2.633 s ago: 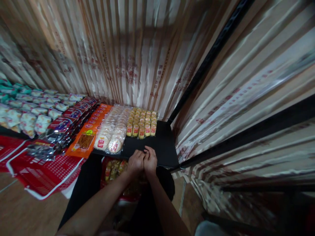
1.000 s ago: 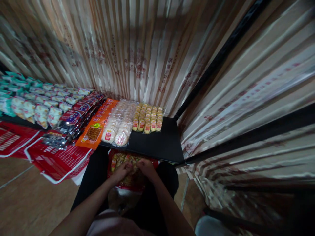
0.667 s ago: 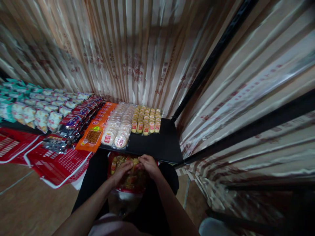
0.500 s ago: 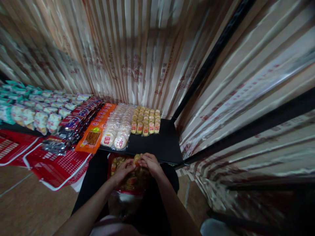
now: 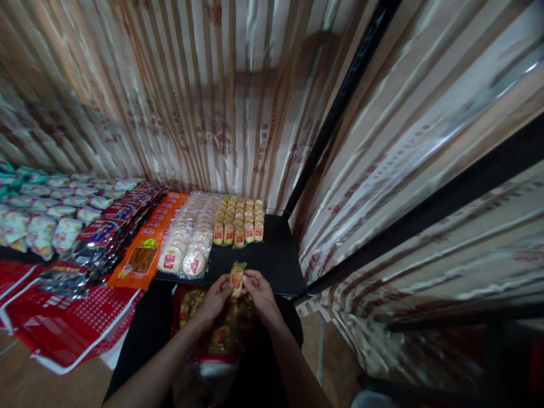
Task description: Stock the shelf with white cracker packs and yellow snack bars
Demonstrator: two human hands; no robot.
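Between my two hands I hold a small yellow wrapped snack packet with a red label, upright above my lap. The fingers of my left hand pinch its left side, and those of my right hand pinch the right. Below them, on my lap, lies a red-edged clear bag with several more yellow packets in it, partly hidden by my hands. Rows of matching yellow packets stand on the black shelf ahead.
Left of the yellow rows are clear-wrapped round white crackers, an orange snack bag, dark packets and white packets. Red baskets sit below the shelf on the left. Black metal bars and draped printed sheeting enclose the right and back.
My hands have raised the yellow packet and turned it upright, so its red label now faces me. The view has shifted slightly to the right.
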